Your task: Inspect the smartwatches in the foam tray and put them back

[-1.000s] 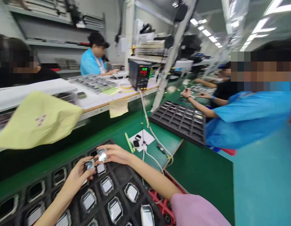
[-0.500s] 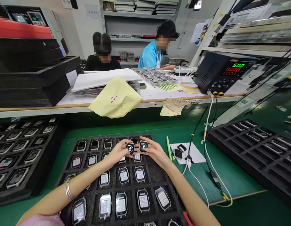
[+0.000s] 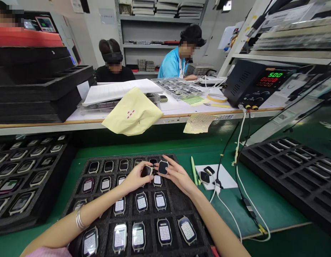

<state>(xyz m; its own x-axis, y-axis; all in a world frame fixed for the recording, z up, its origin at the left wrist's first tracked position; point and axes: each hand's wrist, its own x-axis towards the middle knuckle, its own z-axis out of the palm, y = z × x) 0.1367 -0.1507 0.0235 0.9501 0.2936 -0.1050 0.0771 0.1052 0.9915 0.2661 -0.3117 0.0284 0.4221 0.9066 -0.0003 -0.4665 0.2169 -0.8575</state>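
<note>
My left hand (image 3: 137,177) grips a smartwatch case (image 3: 146,171) without a strap, its screen dark and tilted. Close beside it, my right hand (image 3: 177,175) pinches a second smartwatch case (image 3: 163,167), whose dark screen faces me. Both are held over the far part of a black foam tray (image 3: 178,200). Strapless watches lie in the tray's compartments; many, such as this lit watch (image 3: 141,202), show a white screen with rows on it. My forearms hide some of the compartments.
Watch trays flank mine: a left foam tray (image 3: 47,185) and a right foam tray (image 3: 283,178). A green pen (image 3: 193,169), white paper (image 3: 227,178) and a charging cable (image 3: 229,214) lie to the right. Behind are a shelf edge (image 3: 171,119), a power supply (image 3: 259,84) and two co-workers.
Both held watches had lit dial screens and now look dark. The left one has tilted in my fingers. My hands stay in nearly the same place, and the view has shifted slightly.
</note>
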